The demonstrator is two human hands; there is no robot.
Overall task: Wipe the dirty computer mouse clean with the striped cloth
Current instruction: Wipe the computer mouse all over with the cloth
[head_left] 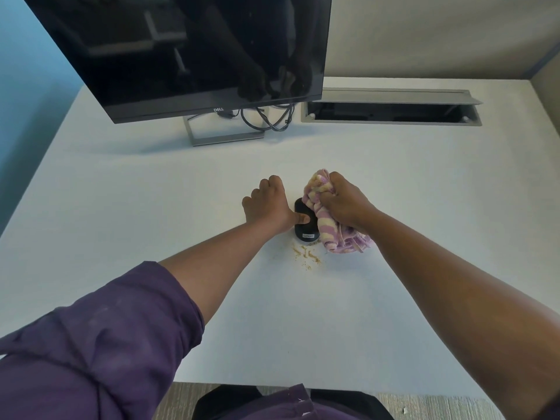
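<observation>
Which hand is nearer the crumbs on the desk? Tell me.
Right. The right hand, bunching the cloth, is just above the crumbs and slightly right; the left hand steadies the mouse, farther up and left.

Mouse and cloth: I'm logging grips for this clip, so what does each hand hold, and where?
The right hand grips the bunched striped cloth around its upper middle. The left hand steadies the mouse, thumb on top.

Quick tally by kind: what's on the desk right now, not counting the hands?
Monitor: 1
Mouse: 1
Cloth: 1
Cable bundle: 1
Crumb patch: 1
Total: 5
The left hand steadies the mouse; the right hand grips the cloth.
</observation>
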